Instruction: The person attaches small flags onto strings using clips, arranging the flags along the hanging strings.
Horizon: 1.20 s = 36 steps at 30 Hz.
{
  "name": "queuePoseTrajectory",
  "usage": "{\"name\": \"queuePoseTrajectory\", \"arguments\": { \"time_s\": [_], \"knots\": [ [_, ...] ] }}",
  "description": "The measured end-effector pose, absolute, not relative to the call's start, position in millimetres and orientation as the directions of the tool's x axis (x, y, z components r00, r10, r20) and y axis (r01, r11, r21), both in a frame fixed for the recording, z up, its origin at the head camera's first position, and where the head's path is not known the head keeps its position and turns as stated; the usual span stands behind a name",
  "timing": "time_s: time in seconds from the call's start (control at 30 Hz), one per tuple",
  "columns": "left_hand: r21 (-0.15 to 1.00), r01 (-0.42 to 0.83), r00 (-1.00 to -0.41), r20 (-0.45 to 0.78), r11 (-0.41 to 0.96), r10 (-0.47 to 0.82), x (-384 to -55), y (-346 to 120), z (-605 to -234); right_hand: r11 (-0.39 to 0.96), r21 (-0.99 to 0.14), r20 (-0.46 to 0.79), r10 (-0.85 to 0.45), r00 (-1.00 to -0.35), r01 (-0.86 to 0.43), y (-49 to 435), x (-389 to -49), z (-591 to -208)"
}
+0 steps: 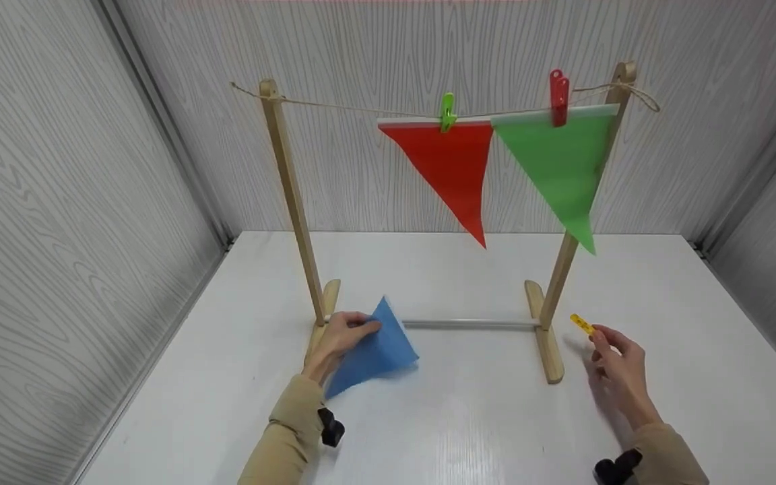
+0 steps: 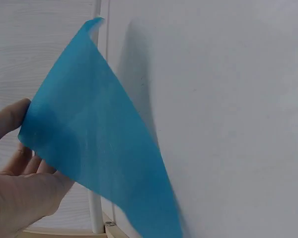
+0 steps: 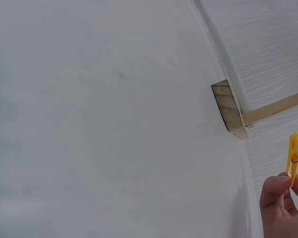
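Note:
A blue triangular flag is pinched along one edge by my left hand, just above the table by the stand's left foot. In the left wrist view the blue flag hangs slanting, one corner bent over. My right hand pinches a yellow clothespin to the right of the stand's right foot. The right wrist view shows the yellow clothespin by its two legs between thumb and fingers. On the string hang a red flag under a green clothespin and a green flag under a red clothespin.
The string runs between a left wooden post and a right wooden post. A white rod joins the posts low down, above the white table. Grey wood-grain panels enclose the back and sides.

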<state>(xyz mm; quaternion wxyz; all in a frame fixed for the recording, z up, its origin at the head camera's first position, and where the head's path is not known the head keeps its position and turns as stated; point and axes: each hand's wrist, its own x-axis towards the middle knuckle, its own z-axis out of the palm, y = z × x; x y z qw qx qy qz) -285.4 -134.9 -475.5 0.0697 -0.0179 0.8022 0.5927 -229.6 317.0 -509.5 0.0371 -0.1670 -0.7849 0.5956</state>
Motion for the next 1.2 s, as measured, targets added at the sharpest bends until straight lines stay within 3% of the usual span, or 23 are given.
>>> {"name": "queuePoseTrajectory", "arguments": {
  "time_s": [0.43, 0.67, 1.2],
  "knots": [
    [0.993, -0.064, -0.998, -0.066, 0.096, 0.022, -287.3, -137.2, -466.4, -0.026, -0.988, -0.152, 0.235, -0.960, 0.150, 305.5, -229.3, -495.6],
    [0.996, 0.006, -1.000, 0.004, 0.085, 0.023, -286.0, -137.4, -463.7, -0.147, -0.983, -0.142, 0.188, -0.972, 0.115, 297.4, -228.3, -491.4],
    [0.992, 0.081, -0.995, 0.085, 0.098, -0.044, -283.2, -133.0, -456.6, -0.141, -0.988, -0.076, 0.116, -0.990, 0.059, 278.7, -228.5, -478.5]
  ]
}}
